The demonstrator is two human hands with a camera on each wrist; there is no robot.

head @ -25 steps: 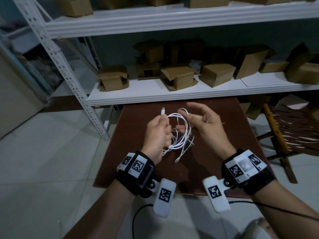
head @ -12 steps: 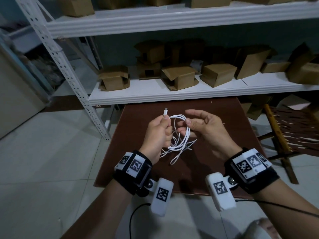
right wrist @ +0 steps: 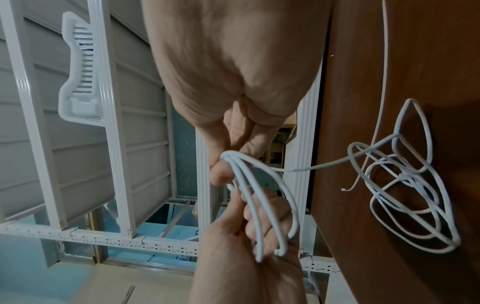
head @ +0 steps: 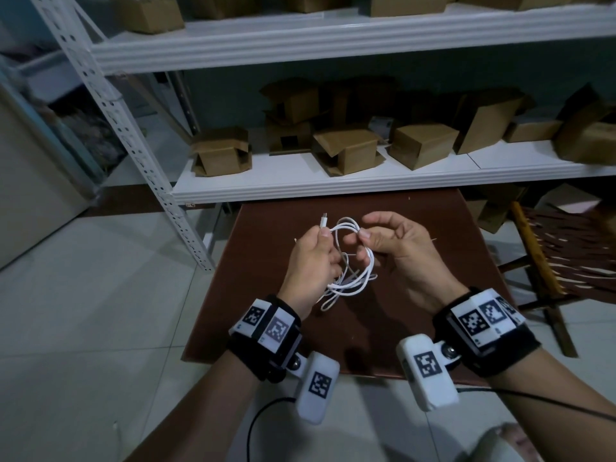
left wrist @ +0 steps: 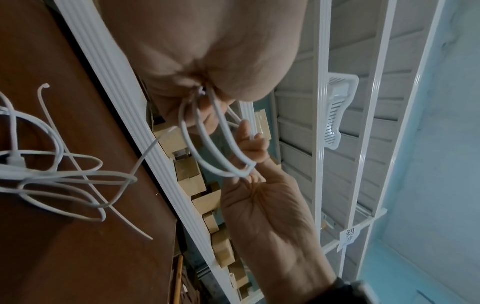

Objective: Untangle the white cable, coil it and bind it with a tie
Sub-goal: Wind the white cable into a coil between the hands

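Note:
The white cable (head: 346, 225) hangs in several loose loops between my hands above the brown table (head: 450, 235). My left hand (head: 313, 258) grips the strands just below the plug (head: 323, 221), which sticks up past the thumb. My right hand (head: 393, 248) pinches the top of the loops between thumb and finger. The left wrist view shows three strands (left wrist: 215, 148) running from my left hand (left wrist: 202, 61) to the right hand's fingers (left wrist: 253, 144). The rest of the cable (right wrist: 415, 205) dangles tangled. A thin white tie (left wrist: 78, 164) lies on the table under it.
A white metal shelf (head: 333, 186) with several open cardboard boxes (head: 346, 151) stands just behind the table. A wooden chair (head: 540, 261) is at the right. Grey floor tiles (head: 100, 311) lie to the left. A black wire (head: 256, 425) trails from my left wrist.
My right hand's fingers have curled down and pinched the top of the loops, close to my left hand. The hanging loops have gathered and risen slightly.

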